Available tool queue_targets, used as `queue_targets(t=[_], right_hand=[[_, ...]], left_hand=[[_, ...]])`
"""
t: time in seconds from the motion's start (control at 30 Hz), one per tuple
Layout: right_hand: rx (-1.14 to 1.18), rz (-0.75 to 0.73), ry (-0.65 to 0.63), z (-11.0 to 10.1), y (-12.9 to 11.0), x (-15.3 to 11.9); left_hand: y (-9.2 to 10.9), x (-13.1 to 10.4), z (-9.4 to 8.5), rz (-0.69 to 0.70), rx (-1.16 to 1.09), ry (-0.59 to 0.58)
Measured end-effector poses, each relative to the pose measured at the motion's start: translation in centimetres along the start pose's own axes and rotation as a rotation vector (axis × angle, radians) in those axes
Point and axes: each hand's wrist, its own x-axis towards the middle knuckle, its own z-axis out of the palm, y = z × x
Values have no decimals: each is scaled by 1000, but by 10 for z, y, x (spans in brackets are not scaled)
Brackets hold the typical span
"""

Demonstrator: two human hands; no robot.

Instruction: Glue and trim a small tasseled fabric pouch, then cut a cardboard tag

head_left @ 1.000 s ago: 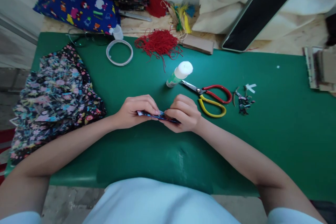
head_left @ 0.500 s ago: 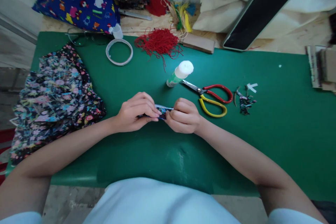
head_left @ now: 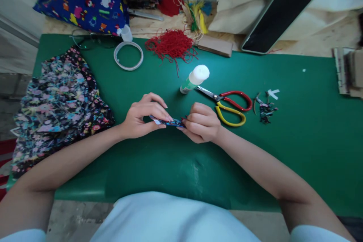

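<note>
A small strip of dark floral fabric [head_left: 174, 122] is stretched between my two hands above the green table mat. My left hand [head_left: 144, 116] pinches its left part between thumb and fingers, with a pale end showing by the thumb. At the other end, my right hand [head_left: 202, 123] grips it with curled fingers, which hide that end. Just beyond my hands a glue stick [head_left: 195, 79] with a white cap stands upright. Scissors [head_left: 224, 102] with one red and one yellow handle lie beside it, to the right.
Floral cloth [head_left: 61, 109] lies at the left. Along the back are a tape roll [head_left: 128, 56], red cord [head_left: 171, 45], glasses [head_left: 93, 41] and a blue patterned bag [head_left: 82, 2]. Fabric scraps [head_left: 266, 110] lie right of the scissors. Stacked card pieces [head_left: 350, 70] sit at the right edge.
My left fingers have lifted and spread somewhat, showing more of the strip's left end. The strip has tilted, and my right hand has shifted slightly. The things on the table stay put.
</note>
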Motion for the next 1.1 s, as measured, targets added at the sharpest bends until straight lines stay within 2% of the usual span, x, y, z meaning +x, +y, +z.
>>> queue_targets(t=[0.17,0.37,0.6,0.83,0.9,1.0,1.1], right_hand=[[125,125,-25,-2,1,3],[303,338,-49,-5,1,4],[585,636,-217,-11,7,11],[727,773,-269,-11,11,13],[744,773,-268,-12,11,14],[783,791,-250,-13,11,13],[801,832,-230,-13,12,13]], left_hand=[[0,1,2,35,-61,15],[1,-3,2,-138,40,47],[7,-2,1,-296,221,34],[7,-1,0,-422,110,43],[5,-3,0,-468,83,83],[0,-7,0,-527,20,220],[-6,-9,0,-541,-40,301]])
